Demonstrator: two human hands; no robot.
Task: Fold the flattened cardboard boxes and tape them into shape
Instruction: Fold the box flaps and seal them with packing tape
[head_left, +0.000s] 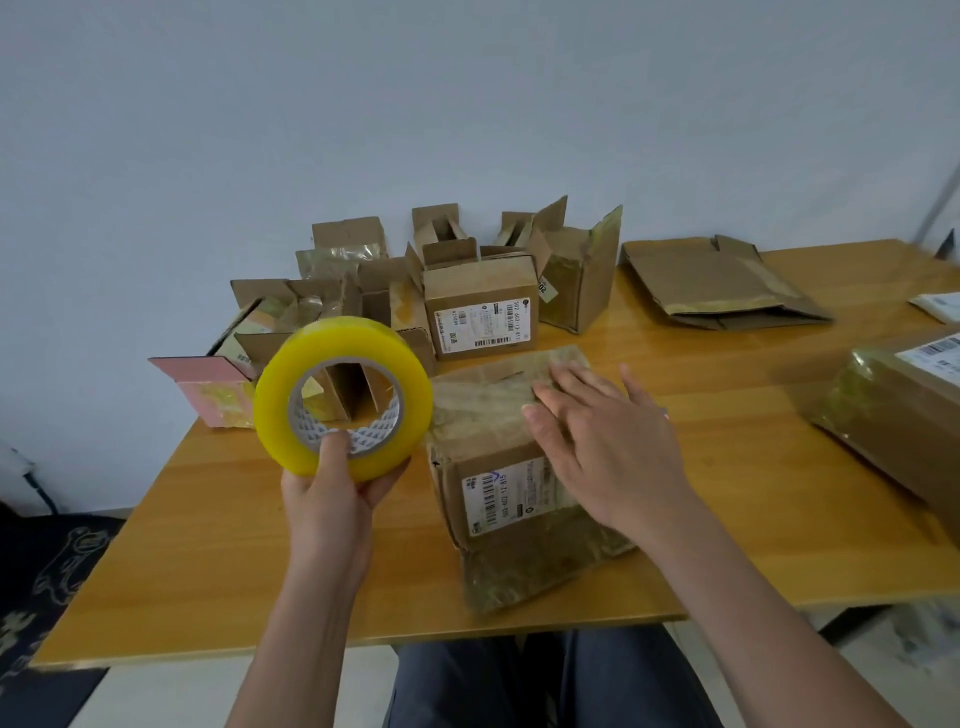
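A: Head view, only one; landmark is the labelled box (511, 483) at the table's (249, 545) near edge; right hand (608, 441) lies flat on its top, fingers straight and together, pointing away toward the wall; holding nothing, just pressing.

B: Tape?

A: Tape roll (344, 397) is just left of the box, lifted off the table; left hand (332, 499) grips it from below, thumb hooked into the core, fingers curled round the outer rim; roll's hole faces the camera; loose end not visible.

B: Key relation?

A: Box's long axis runs near-to-far; top seam can't be made out under the old tape; roll must travel right to reach it; left hand is nearer.

B: Containers?

A: Behind the box, the folded boxes (415, 291) stand with flaps up; insides mostly hidden; right of them, flattened cardboard (717, 283).
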